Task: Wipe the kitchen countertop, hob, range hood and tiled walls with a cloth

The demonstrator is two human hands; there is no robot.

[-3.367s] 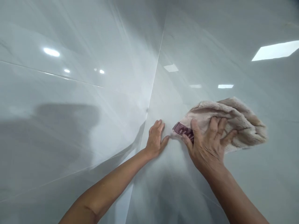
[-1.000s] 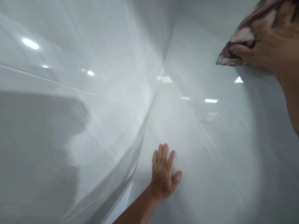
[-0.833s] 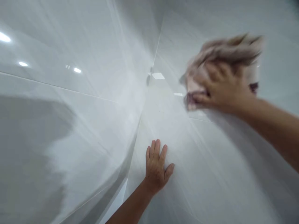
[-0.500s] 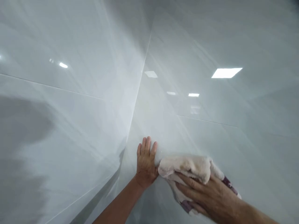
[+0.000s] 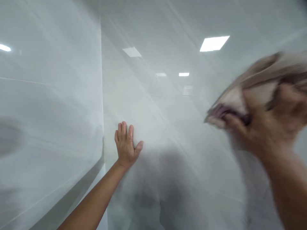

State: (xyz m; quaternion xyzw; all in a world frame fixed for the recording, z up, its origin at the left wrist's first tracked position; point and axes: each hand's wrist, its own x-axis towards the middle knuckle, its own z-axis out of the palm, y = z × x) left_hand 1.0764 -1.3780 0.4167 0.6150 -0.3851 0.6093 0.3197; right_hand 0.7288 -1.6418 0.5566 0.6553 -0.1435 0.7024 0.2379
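Note:
My left hand (image 5: 126, 145) lies flat against a glossy pale tiled wall (image 5: 168, 124), its fingers spread and holding nothing. At the right, my right hand (image 5: 271, 124) grips a folded cloth (image 5: 261, 73), whitish-beige with purple patches. Motion blurs both the cloth and that hand. The cloth is raised in front of the wall; whether it touches the surface I cannot tell. Part of the cloth runs out of the right edge of view.
A second glossy wall (image 5: 52, 115) meets the first at a vertical corner (image 5: 102, 95) just left of my left hand. Bright ceiling-light reflections (image 5: 214, 43) show on the tiles. A grey strip (image 5: 79, 182) runs along the lower part of the left wall.
My right hand has carried the cloth up and to the right, away from beside my left hand. The left hand stays flat on the wall while the view has shifted.

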